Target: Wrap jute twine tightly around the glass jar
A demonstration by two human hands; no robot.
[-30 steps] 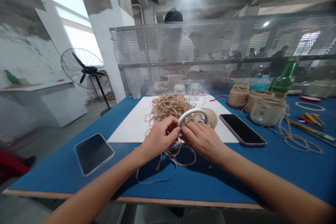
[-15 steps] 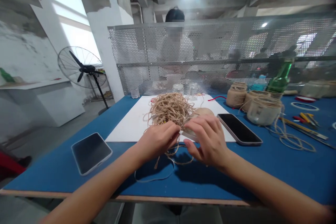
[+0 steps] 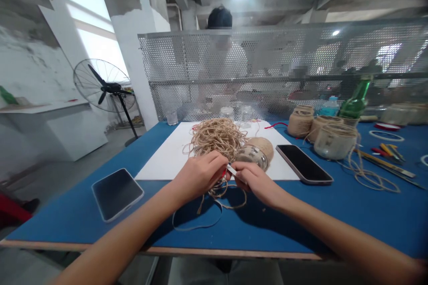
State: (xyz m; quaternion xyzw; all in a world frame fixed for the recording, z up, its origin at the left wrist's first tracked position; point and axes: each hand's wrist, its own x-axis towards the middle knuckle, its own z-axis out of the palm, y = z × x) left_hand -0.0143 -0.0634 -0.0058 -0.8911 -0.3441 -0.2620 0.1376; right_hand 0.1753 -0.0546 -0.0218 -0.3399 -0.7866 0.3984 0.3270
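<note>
My left hand [image 3: 206,170] is closed, its fingertips pinched together in front of a loose heap of jute twine [image 3: 217,136]. A small white strip [image 3: 232,169] spans the gap to my right hand [image 3: 257,181], whose thumb and fingers are closed on its near end. A bit of red shows under the left fingertips, too small to name. Just beyond my right hand a glass jar [image 3: 252,156], partly wrapped in twine, lies on its side. Below my hands, twine ends and a thin pale cord [image 3: 197,229] trail over the blue table.
A white sheet [image 3: 157,164] lies under the heap. Phones lie left [image 3: 117,193] and right [image 3: 304,164]. Twine-wrapped jars [image 3: 335,141], a green bottle [image 3: 357,98] and several tools [image 3: 388,164] stand or lie at right. Behind a perforated screen [image 3: 174,71] is a person.
My right hand has turned and closed, moving left towards my left hand. The jar behind it now shows more fully. My left hand has hardly moved.
</note>
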